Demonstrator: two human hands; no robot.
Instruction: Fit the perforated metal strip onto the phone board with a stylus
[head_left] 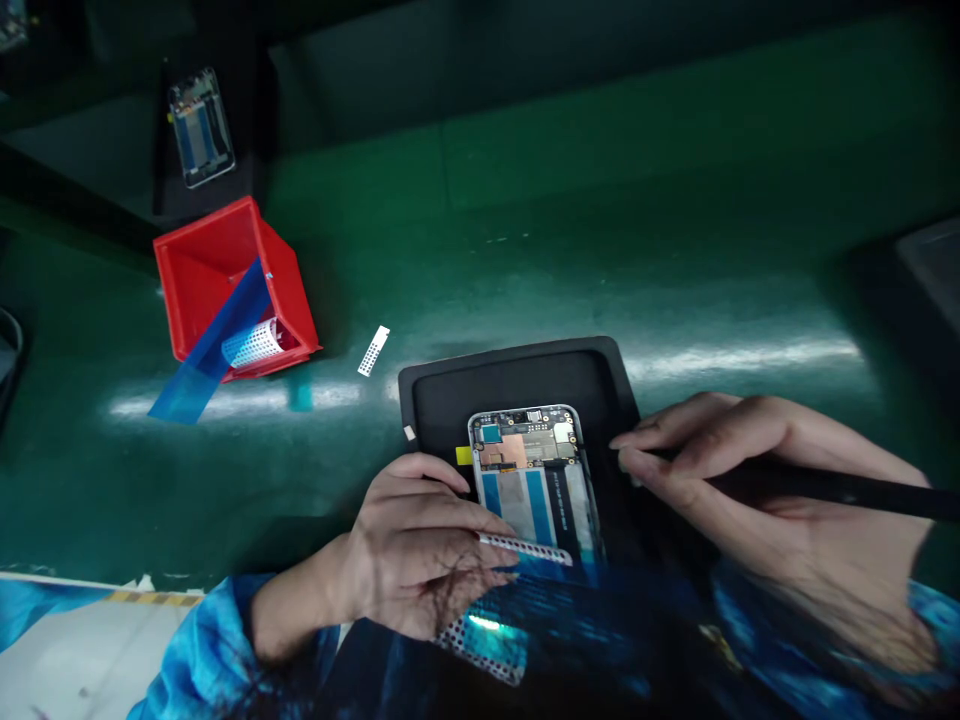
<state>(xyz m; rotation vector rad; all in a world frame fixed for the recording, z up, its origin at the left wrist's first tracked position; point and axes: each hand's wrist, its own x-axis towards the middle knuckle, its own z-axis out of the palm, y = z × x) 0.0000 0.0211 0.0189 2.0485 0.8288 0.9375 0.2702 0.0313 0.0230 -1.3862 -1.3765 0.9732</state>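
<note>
Left hand [431, 545] sits palm-down, fingers pinching a perforated strip [536, 550] across the lower part of the opened phone [536, 445] — phone lies in the black tray [517, 358], lower end obscured. Right hand [750, 470] hangs at the tray's right edge, grasping a dark tool [847, 492], thumb and index tips together; can't tell if they pinch anything small. Red bin [289, 275] with blue film [214, 345] stands farther left on the tabletop [525, 260] — loose perforated piece [373, 351] between bin and tray.
</note>
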